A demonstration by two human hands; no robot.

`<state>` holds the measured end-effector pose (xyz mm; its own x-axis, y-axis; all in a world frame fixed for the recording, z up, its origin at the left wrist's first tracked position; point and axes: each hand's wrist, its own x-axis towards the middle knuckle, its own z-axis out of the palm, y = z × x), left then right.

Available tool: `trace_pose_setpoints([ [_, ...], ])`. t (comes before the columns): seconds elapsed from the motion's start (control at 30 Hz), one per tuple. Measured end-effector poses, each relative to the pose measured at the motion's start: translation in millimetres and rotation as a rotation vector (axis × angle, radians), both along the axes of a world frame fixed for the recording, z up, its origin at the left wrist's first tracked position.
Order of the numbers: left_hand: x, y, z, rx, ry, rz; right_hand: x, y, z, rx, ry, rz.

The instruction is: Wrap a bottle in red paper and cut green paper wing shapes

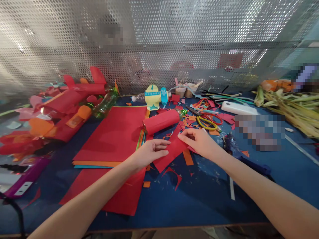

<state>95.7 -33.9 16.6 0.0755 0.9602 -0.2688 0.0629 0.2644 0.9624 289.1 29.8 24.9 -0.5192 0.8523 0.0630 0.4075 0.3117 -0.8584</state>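
My right hand (198,142) pinches the upper right end of a piece of red paper (167,155) just above the blue table. At the paper's left side is my left hand (151,153), its fingers stretched and apart from the thumb; whether a fingertip touches the paper is hard to tell. Right behind both hands lies a plastic bottle wrapped in red paper (161,121), its green neck pointing right. Under my left forearm, a stack of coloured paper sheets (109,132) has red on top.
Scissors with yellow handles (207,123) lie among paper scraps. A blue glue gun (254,165) rests right of my right hand. Red paper-covered bottle models (67,101) crowd the left. Dry husks (296,103) fill the far right. A perforated metal screen (159,43) stands behind the table.
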Motion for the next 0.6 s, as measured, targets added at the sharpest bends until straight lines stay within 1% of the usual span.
trace_pose_setpoints([
  [0.17,-2,0,0.6,-0.089,-0.004,-0.046,-1,0,2.1,0.064,0.006,-0.026],
  [0.33,-3,2,-3.3,-0.062,0.071,-0.025,-2,-1,0.0,0.09,-0.003,-0.03],
  [0.5,-1,0,-4.8,-0.061,0.062,-0.027,-1,-9,-0.4,0.261,-0.064,-0.081],
  [0.6,-1,-1,-6.1,-0.054,0.058,0.001,0,-12,-0.4,0.28,-0.097,-0.092],
])
